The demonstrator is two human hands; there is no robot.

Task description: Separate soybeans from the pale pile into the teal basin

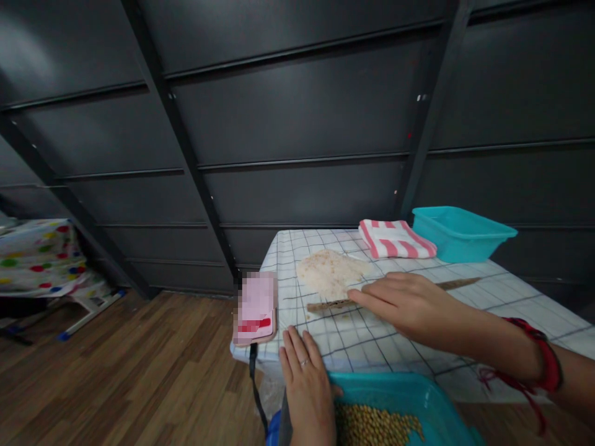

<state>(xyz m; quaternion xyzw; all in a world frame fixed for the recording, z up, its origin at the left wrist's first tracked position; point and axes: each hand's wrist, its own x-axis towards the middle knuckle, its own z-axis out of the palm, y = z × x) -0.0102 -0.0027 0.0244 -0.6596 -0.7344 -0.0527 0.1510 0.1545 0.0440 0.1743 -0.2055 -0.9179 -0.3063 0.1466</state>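
Note:
My right hand (409, 306) lies over a long thin wooden stick (330, 304) on the checked tablecloth (372, 337), fingers closed along it near its left part. The stick's other end (458, 284) shows beyond my wrist. A flat pale heap of grains or flakes (330, 272) lies just beyond the stick. My left hand (304, 378) rests flat at the table's near edge, fingers together and stretched, holding nothing, touching the rim of a teal tray (409, 390) that holds brownish beans (376, 424).
A folded pink-and-white striped cloth (395, 238) and a teal basin (460, 232) sit at the table's far side. A pink phone (255, 306) lies at the left corner, a cable hanging below. Dark metal wall behind; wooden floor and a dotted cloth (37, 257) at left.

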